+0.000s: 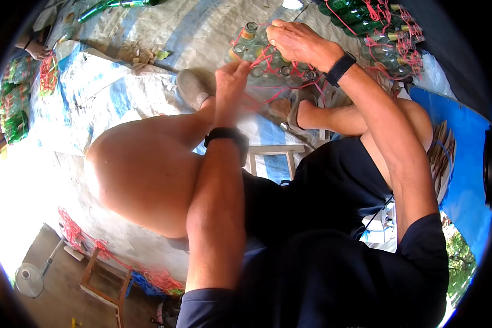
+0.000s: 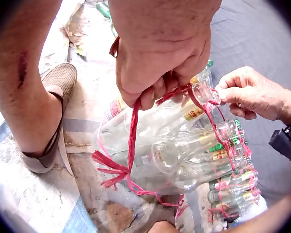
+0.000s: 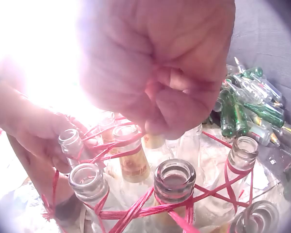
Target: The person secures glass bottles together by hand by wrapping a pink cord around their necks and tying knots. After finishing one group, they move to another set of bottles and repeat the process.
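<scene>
A bundle of clear glass bottles (image 1: 255,53) stands on the ground between the feet, red plastic twine (image 3: 128,212) looped and crossed around the necks. The left hand (image 1: 230,86) grips the twine at the near left side of the bundle. In the left wrist view, a knotted tuft of twine (image 2: 117,170) hangs below its curled fingers. Across the bundle, the right hand (image 1: 300,45) pinches a strand beside a bottle neck (image 2: 203,93). Open bottle mouths (image 3: 174,174) face up in the right wrist view, where the right hand's fingertips are partly hidden.
More tied bottles (image 1: 391,46) stand at the upper right, and a pile of loose bottles (image 3: 254,104) lies beyond. Another person's hand (image 1: 37,50) is by a bundle (image 1: 16,98) at far left. A small wooden stool (image 1: 270,150) sits between the legs.
</scene>
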Demonstrator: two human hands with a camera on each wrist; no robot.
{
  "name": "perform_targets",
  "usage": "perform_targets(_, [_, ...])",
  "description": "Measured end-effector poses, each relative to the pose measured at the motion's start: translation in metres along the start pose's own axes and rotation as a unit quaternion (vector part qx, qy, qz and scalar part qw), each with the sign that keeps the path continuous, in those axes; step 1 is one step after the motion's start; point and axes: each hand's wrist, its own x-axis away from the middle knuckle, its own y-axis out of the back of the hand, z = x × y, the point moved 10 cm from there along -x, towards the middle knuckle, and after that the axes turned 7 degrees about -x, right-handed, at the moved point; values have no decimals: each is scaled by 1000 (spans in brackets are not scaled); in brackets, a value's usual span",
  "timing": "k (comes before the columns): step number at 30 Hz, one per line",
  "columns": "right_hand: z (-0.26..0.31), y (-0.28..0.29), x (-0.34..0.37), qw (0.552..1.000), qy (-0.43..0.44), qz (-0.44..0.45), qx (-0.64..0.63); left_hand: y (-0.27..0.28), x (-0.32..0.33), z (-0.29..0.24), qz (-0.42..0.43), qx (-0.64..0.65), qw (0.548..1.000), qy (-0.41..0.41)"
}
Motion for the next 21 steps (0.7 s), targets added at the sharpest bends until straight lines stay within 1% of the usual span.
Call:
perform_targets(4, [5, 4, -5, 1000, -4, 2, -20, 1, 5, -1, 12, 3, 1000, 27])
perform_targets(6, [8, 5, -9, 1000, -3, -3, -21, -2, 4, 0, 20, 42, 999, 28])
perform_targets(8, [6, -2, -14, 999, -26, 25, 8, -1, 8, -2, 17, 36, 999, 35])
perform_targets(9, [6, -2, -16, 999, -28, 23, 7, -1, 8, -1, 14, 31, 998, 43])
perform_targets(11, [1, -9, -20, 997, -47, 62, -17, -1, 8, -2, 18, 20, 999, 43])
perform_targets(13, [-5, -14, -26, 995, -53, 73, -41, 3, 8, -3, 21, 8, 999, 42])
perform_targets(15, [-5, -15, -27, 993, -60, 84, -64, 2, 10, -9, 50, 13, 998, 26])
perform_targets(17, [-7, -15, -23, 981, -105, 104, -124, 5, 13, -13, 45, 36, 998, 36])
perform_targets(18, [-12, -21, -20, 981, -106, 102, -124, 7, 14, -15, 36, 59, 997, 46])
perform_targets(19, [-16, -27, -19, 980, -106, 75, -151, 6, 14, -14, 38, 57, 997, 46])
perform_targets(20, [-22, -31, -17, 977, -105, 48, -178, 9, 13, -13, 22, 36, 998, 54])
perform_targets(21, [-18, -25, -16, 977, -105, 46, -178, 13, 14, -16, 5, 16, 998, 62])
